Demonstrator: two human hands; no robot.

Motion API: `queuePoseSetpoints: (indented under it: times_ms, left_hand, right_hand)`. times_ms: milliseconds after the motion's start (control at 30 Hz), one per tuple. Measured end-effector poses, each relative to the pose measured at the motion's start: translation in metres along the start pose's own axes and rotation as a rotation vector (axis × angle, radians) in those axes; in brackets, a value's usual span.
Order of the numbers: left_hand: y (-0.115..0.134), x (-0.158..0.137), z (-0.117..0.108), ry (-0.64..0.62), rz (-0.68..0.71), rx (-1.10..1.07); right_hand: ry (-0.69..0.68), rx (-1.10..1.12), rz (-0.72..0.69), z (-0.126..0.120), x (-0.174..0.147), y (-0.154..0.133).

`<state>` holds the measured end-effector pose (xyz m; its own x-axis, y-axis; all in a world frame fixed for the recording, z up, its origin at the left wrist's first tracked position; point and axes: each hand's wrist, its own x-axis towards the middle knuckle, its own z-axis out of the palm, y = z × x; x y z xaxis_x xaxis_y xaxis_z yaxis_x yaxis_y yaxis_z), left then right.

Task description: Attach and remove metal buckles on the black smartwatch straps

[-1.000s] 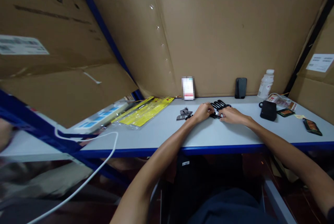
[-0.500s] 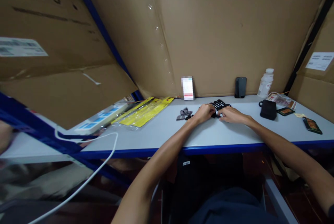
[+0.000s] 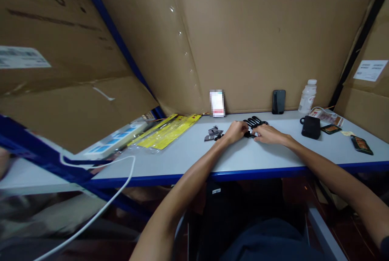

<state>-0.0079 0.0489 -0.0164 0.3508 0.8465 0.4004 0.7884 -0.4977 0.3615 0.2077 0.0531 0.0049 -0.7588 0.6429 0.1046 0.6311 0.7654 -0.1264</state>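
Observation:
Both of my hands are close together over the far middle of the table. My left hand (image 3: 238, 130) has its fingers pinched at one side of a small black piece (image 3: 249, 134) with a shiny spot. From the other side, my right hand (image 3: 266, 133) closes its fingers on the same piece. The fingers cover much of it, so its exact kind cannot be made out. Just behind the hands lie several black loops (image 3: 255, 121), which look like scissor handles. Left of my left hand sit some flat dark grey pieces (image 3: 213, 133).
Yellow-backed clear packaging (image 3: 167, 133) and a white power strip (image 3: 117, 139) lie on the left. Against the cardboard wall (image 3: 243, 42) lean a lit phone (image 3: 217, 103) and a dark phone (image 3: 278, 102). A bottle (image 3: 308, 97), a black case (image 3: 311, 127) and small dark packets (image 3: 361, 144) occupy the right.
The whole view has shifted slightly, so things appear a little further left. My hands keep the same grip on the small black piece, with hardly any visible movement.

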Motion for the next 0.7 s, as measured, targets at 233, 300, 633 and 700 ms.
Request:
queuePoseSetpoints:
  times_ms: [233,300,633,700]
  left_hand:
    - [-0.0012,0.0034,0.0041,-0.001,0.047,0.075]
    - [-0.0011,0.0041,0.0038,0.014,0.047,0.093]
    - [-0.0006,0.0018,0.0027,-0.020,0.114,0.096]
    - [-0.0014,0.0017,0.0032,-0.012,0.116,0.075]
  right_hand:
    - [-0.017,-0.013,0.019,-0.0038,-0.0014,-0.0049]
    - [-0.020,-0.014,0.014,-0.0039,-0.0013,-0.0050]
    - [0.005,-0.007,-0.006,0.0005,0.0003,0.0007]
    - [0.003,-0.006,-0.003,0.0012,0.0006,0.0012]
